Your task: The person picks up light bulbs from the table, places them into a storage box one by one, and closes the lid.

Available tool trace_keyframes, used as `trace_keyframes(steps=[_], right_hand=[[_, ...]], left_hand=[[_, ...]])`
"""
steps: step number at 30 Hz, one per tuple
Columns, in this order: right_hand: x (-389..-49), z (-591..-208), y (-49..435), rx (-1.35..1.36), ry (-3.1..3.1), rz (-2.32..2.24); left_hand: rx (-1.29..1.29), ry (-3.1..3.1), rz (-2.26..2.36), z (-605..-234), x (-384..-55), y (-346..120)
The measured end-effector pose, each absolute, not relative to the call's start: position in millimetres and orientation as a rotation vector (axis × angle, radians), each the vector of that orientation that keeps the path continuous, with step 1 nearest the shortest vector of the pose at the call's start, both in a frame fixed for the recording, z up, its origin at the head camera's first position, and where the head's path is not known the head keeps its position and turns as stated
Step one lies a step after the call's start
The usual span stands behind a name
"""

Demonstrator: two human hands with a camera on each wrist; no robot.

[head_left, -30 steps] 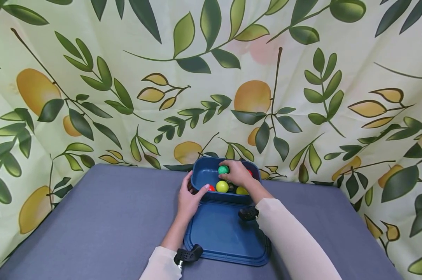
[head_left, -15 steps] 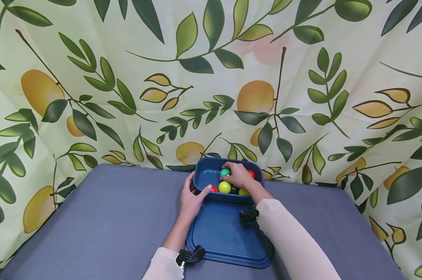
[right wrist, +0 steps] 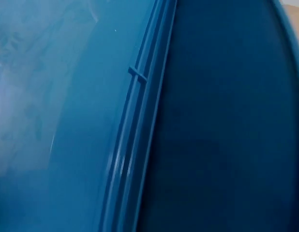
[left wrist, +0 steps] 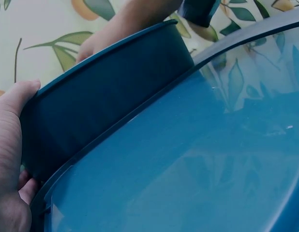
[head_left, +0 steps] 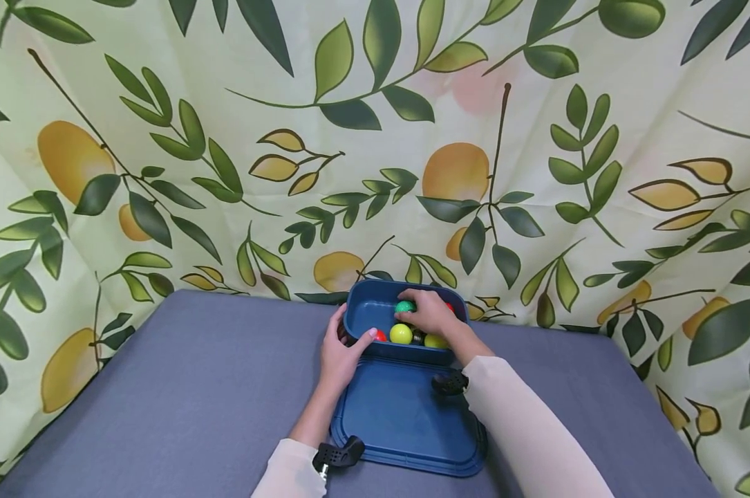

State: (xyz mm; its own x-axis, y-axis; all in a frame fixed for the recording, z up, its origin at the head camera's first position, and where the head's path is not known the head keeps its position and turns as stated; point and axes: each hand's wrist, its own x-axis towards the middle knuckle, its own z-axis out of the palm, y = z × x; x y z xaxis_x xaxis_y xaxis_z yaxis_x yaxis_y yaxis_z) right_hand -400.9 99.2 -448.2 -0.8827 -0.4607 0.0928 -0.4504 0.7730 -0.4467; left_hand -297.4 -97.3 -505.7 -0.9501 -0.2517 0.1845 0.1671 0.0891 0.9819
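Observation:
A deep blue plastic box (head_left: 368, 315) stands at the back of the table and holds several small balls. My left hand (head_left: 341, 353) grips its left end, thumb over the front rim and fingers round the outer side. My right hand (head_left: 429, 312) is inside the box and pinches a green ball (head_left: 404, 307) between thumb and fingers. Below it lie a yellow ball (head_left: 401, 334), another yellow ball (head_left: 435, 342), a dark ribbed object (head_left: 418, 337) and a red ball (head_left: 380, 335) beside the left thumb. Another red thing (head_left: 450, 307) is mostly hidden behind the right hand.
A blue lid (head_left: 408, 418) lies flat in front of the box, close against its front wall (left wrist: 111, 92). The grey-blue table (head_left: 194, 387) extends to both sides. A leaf-and-fruit patterned cloth (head_left: 375, 152) hangs right behind the box.
My right hand has shifted slightly right inside the box, and the green ball has moved with it. My left hand keeps its hold on the box. The head view has shifted a little.

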Motion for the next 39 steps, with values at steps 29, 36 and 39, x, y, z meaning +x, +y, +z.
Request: trace_keyframes(steps=[29, 36, 39], right_hand=[[-254.1, -434.3, 192.8, -0.683, 3.177, -1.080], [-229.6, -455.2, 206.5, -0.648, 3.137, -1.084], [-221.8, -467.1, 212.3, -0.591, 3.089, -1.095]], left_hand=[[0.135, -2.201, -2.099, -483.6, -276.3, -140.2], [-0.152, -2.508, -1.895, -484.5, -251.2, -161.1], [-0.303, -2.646, -1.805, -485.1, -240.0, -166.5]])
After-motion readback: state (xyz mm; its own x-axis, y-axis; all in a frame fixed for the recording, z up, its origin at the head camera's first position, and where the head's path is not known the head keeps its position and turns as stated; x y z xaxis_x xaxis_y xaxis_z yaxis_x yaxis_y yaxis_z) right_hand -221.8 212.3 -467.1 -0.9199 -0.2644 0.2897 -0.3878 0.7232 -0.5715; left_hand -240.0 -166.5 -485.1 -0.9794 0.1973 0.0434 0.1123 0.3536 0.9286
